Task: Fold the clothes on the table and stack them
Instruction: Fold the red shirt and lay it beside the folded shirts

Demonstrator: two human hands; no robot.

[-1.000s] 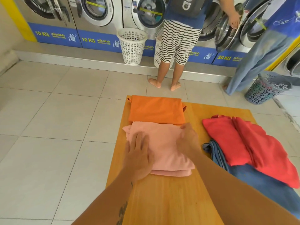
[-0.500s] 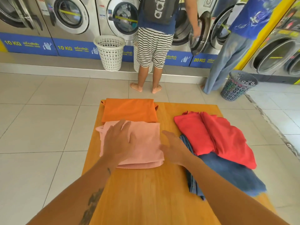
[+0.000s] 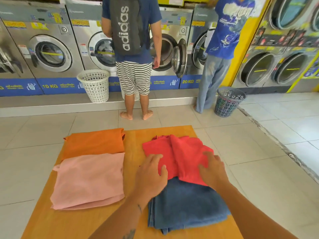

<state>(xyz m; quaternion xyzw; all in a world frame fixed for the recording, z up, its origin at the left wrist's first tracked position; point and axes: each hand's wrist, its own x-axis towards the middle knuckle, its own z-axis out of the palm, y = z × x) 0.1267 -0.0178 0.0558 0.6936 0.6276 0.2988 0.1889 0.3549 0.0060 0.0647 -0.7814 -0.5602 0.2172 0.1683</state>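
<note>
On the wooden table a folded pink garment lies at the left, with a folded orange one just behind it. At the right a loose red garment rests partly on a blue garment. My left hand lies on the red garment's near left edge, fingers spread. My right hand rests on its near right part, fingers apart. Neither hand has cloth gathered in a grip.
Two people stand at the washing machines beyond the table, one barefoot with a backpack. A white basket and a grey basket stand on the tiled floor.
Both hands left the pink garment and moved right onto the red one. The view has tilted up and shifted right.
</note>
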